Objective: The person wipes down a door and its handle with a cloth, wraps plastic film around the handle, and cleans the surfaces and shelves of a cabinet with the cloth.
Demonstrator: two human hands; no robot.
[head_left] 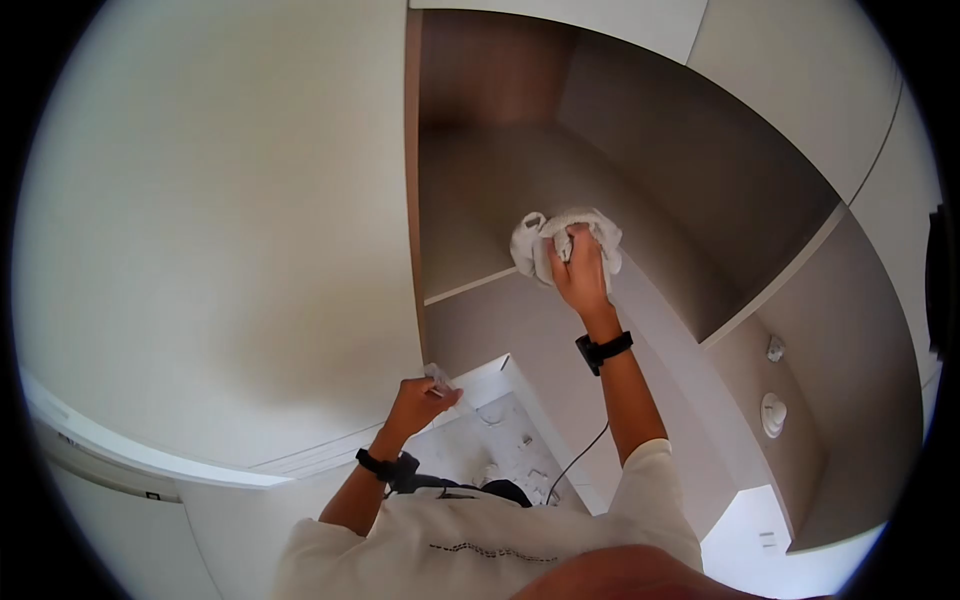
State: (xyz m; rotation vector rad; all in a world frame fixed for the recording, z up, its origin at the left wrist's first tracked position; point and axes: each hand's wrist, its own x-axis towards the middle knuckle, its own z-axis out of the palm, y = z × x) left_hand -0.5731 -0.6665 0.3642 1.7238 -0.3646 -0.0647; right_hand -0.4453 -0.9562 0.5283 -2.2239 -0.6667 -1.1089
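Note:
My right hand (583, 278) is closed around a bunched white cloth (531, 246). The cloth rests at the front edge of a brown cabinet shelf (475, 215), and part of it is hidden by my fingers. Lower down, my left hand (415, 408) is closed near the bottom of the large pale door or panel (250, 220). A small, translucent piece (438, 377) shows at its fingertips; its kind is unclear.
A divider (775, 275) separates the cabinet's compartments. In the right-hand one sit a white rounded object (772, 415) and a small pale item (776, 348). A dark cable (580, 460) hangs beside my body. Small debris lies on the floor (510, 425) below.

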